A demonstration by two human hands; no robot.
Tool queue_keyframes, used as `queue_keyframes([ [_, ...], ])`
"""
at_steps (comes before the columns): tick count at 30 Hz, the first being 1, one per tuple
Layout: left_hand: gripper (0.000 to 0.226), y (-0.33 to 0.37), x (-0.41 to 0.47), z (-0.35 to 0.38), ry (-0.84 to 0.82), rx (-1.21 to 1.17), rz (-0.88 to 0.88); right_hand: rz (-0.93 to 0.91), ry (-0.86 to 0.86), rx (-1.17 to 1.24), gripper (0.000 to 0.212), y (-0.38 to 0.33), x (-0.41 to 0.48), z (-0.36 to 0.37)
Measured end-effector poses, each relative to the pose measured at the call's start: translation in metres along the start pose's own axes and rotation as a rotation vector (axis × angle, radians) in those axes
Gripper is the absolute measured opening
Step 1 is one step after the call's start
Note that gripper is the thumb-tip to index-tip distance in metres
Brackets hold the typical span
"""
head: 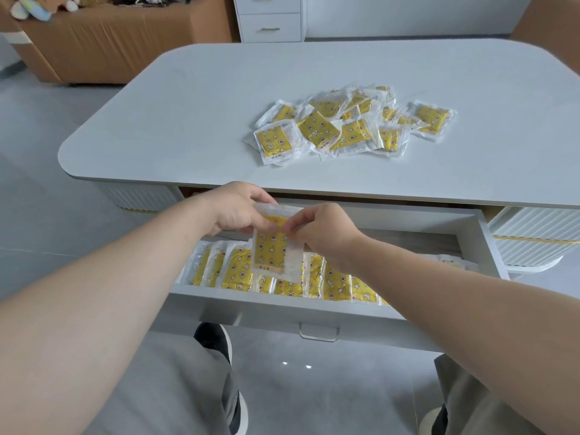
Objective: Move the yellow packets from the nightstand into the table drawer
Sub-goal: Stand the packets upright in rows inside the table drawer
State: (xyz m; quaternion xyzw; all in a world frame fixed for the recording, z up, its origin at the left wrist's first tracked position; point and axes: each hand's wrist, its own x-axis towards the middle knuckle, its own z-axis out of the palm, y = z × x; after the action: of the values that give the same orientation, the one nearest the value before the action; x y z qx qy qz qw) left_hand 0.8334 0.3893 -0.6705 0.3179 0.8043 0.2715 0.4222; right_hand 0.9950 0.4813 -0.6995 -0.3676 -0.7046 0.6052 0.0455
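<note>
While both hands hold it upright over the open table drawer (282, 304), one yellow packet (272, 251) hangs just above the row of packets (332, 284) filed on edge inside. The left hand (235, 211) grips its top edge with curled fingers; the right hand (320, 230) pinches the clear side seam between thumb and fingertips. The packet is judged light, thin and pliable, its slick plastic wrapper liable to slip; the sealed margins offer the surest hold. A loose pile of packets (351, 124) lies on the tabletop (188, 120), well apart from the drawer.
</note>
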Motion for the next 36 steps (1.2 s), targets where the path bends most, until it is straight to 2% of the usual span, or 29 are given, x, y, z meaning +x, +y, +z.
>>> queue_keyframes([
  [4, 0.021, -0.007, -0.002, -0.010, -0.073, 0.313, 0.015, 0.073, -0.123, 0.084, 0.026, 0.005, 0.000, 0.005],
  [6, 0.012, -0.013, 0.000, -0.018, -0.058, 0.498, -0.001, 0.084, -0.135, -0.004, 0.023, 0.007, 0.001, 0.004],
  [9, 0.014, -0.029, 0.005, -0.030, -0.045, 0.695, -0.105, 0.063, -0.119, -0.162, 0.020, 0.008, -0.001, -0.001],
  [13, 0.023, -0.058, 0.015, -0.039, -0.090, 0.665, -0.232, 0.046, -0.103, -0.218, 0.019, 0.007, -0.001, -0.006],
  [19, 0.034, -0.077, 0.024, -0.028, 0.010, 0.638, -0.273, 0.044, -0.091, -0.209, 0.016, 0.006, 0.000, -0.009],
  [23, 0.046, -0.079, 0.026, -0.015, 0.075, 0.796, -0.310, 0.041, -0.093, -0.216, 0.015, 0.006, 0.001, -0.009],
  [29, 0.061, -0.078, 0.027, -0.005, 0.075, 0.976, -0.390, 0.020, -0.089, -0.235, 0.014, 0.007, 0.003, -0.010],
  [36, 0.054, -0.031, 0.022, 0.001, -0.008, 1.135, -0.397, -0.084, -0.059, -0.300, 0.017, 0.000, 0.006, -0.018],
])
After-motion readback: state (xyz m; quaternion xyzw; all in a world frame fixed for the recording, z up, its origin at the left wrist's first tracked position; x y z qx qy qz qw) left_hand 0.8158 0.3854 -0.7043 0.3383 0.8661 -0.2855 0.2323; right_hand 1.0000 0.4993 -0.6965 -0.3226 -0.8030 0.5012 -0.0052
